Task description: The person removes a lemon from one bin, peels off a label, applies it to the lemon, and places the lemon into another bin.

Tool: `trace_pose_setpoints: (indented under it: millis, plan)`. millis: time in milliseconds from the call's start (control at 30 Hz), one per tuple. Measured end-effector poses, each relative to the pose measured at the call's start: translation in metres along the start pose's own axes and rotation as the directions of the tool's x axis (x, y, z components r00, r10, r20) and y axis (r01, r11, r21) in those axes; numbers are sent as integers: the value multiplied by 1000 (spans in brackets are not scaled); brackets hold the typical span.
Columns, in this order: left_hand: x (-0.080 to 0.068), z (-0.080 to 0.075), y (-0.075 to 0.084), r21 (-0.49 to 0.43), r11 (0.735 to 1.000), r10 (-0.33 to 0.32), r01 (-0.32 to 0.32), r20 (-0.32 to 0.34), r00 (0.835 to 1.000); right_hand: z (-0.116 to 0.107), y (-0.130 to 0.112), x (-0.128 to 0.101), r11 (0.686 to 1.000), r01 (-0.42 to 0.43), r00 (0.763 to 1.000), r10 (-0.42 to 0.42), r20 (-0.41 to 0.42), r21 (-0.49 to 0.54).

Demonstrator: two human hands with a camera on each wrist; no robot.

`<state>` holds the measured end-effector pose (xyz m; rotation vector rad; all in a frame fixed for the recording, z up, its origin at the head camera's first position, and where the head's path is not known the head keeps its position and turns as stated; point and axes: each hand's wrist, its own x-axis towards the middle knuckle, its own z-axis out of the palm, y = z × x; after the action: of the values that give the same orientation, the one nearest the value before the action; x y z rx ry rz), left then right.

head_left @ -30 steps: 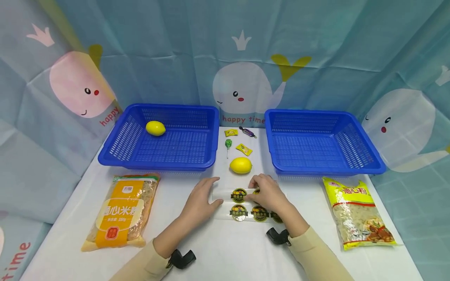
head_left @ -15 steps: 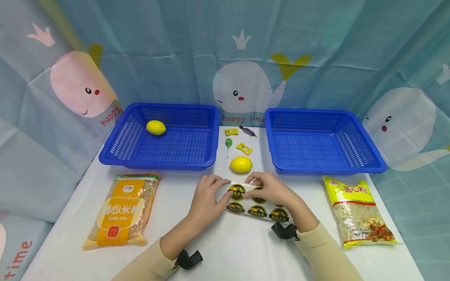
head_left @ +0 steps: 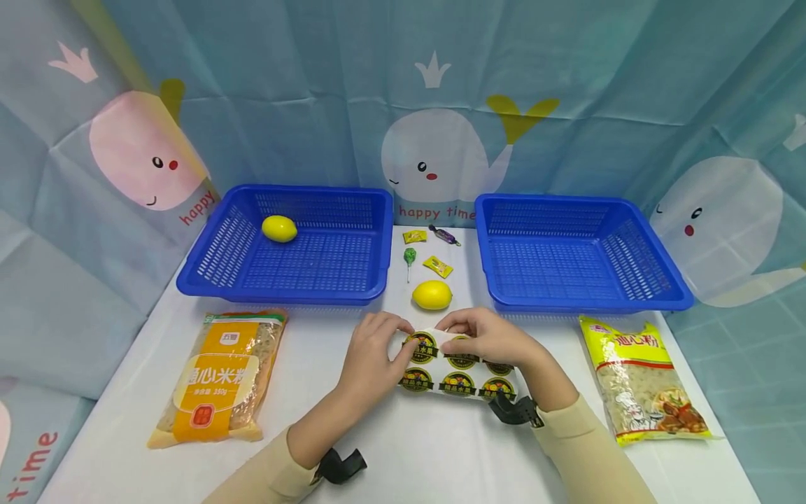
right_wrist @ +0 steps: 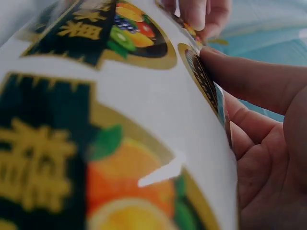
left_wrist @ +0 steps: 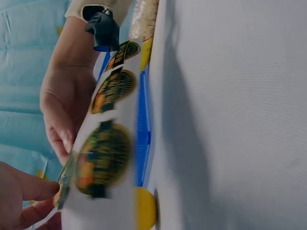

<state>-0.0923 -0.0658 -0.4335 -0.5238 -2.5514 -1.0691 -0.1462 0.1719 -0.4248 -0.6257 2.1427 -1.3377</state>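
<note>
Pinching the sticker sheet (head_left: 458, 364) edges, both hands (head_left: 371, 353) (head_left: 488, 337) seemingly lift it.

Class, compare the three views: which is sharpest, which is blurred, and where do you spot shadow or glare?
Head view: evenly lit and sharp, sticker sheet legible. Left wrist view: the sheet's near stickers are soft; a broad shadow falls on the white table. Right wrist view: very close, stickers blurred, a small white glare streak; right hand fills the edge.

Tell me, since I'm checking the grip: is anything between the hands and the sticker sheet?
Nothing visible. The left hand pinches the sticker sheet at its left end and the right hand holds its top edge. The lemon lies just behind, apart from both.
</note>
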Motion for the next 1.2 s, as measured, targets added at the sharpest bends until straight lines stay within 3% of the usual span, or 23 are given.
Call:
trace_pose_setpoints:
  millis: [133,267,467,567,733,867,1200]
  plan:
    - [1,-5,1,-84,995,-50,52,23,998,0,-1,2,1000,-2,1000,2,16,-5]
    - [1,-10,1,-202,969,-125,141,93,988,-2,2,7,999,-5,1000,5,11,-42]
    - [1,-11,-5,-395,856,-260,332,226,939,-1,14,20,974,-36,999,31,-25,-223]
    - [1,-10,-7,-421,827,-288,373,252,924,3,18,25,936,-93,994,66,-90,-340]
    - [2,-9,-8,-447,804,-295,392,271,916,13,20,33,878,-205,966,111,-234,-432]
    - [1,-7,-8,-452,795,-295,405,297,908,18,24,36,860,-251,945,120,-303,-444]
    - [-1,-3,-7,-403,820,-297,407,307,904,21,33,42,858,-194,957,57,-286,-476]
